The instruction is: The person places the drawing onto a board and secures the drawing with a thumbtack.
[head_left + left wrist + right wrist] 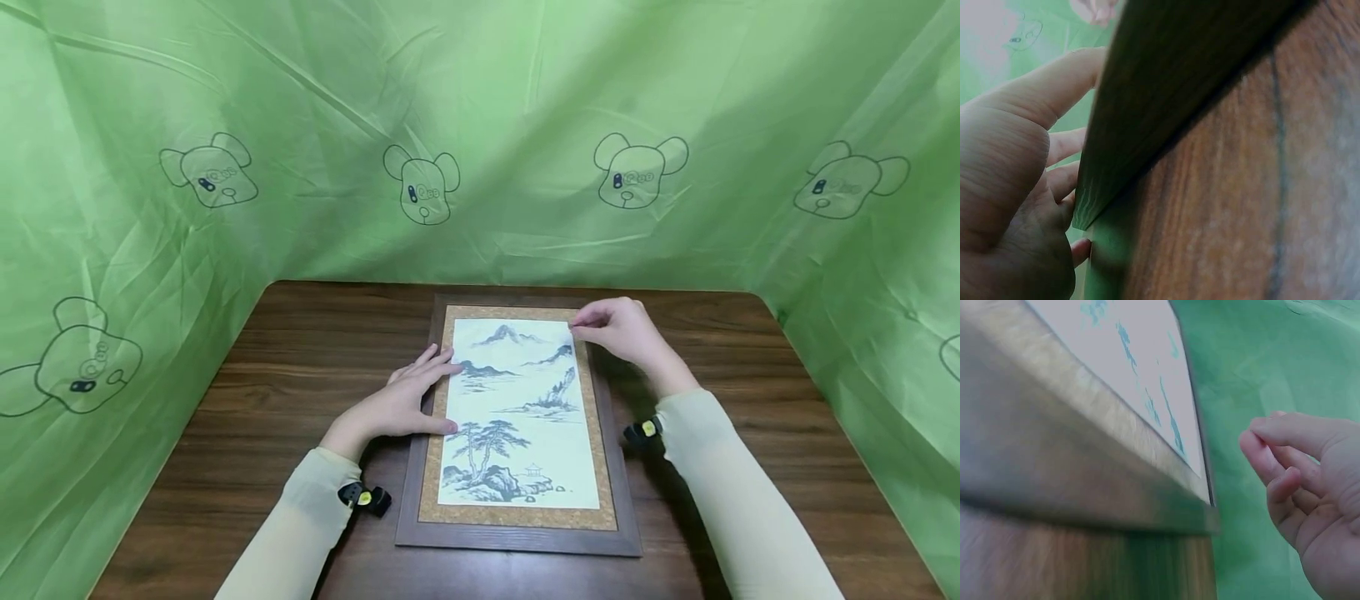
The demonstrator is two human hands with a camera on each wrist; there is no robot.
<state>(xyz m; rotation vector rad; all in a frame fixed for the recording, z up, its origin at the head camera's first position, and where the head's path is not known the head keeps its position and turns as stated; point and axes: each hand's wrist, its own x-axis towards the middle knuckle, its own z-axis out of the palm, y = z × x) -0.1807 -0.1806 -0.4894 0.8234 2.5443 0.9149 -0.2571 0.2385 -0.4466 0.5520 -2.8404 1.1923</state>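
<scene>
Head view: a framed picture (517,433) lies flat on a dark wooden table (247,433), long side running away from the person, its near edge close to the table's front edge. The frame is dark wood with a cork-coloured border around a pale sheet bearing an ink landscape of trees, rocks and mountains. Both forearms wear pale sleeves, each with a small black and yellow device at the wrist. The left hand (401,400) rests flat on the left side of the frame about halfway up, fingers straight and slightly spread, fingertips on the cork border and the edge of the sheet, thumb along the border. Left wrist view: the left hand (1016,187) lies against the frame's (1166,87) outer edge, with fingers extended past it. Farther away, the right hand (622,329) is at the frame's far right corner, fingers curled with the tips drawn together at the corner of the sheet; whether they pinch anything cannot be told. Right wrist view: the right hand (1307,487) shows curled fingers with a clear gap to the frame (1079,462). Behind and beside the table hangs a green cloth (480,125) printed with outlined bear heads.
</scene>
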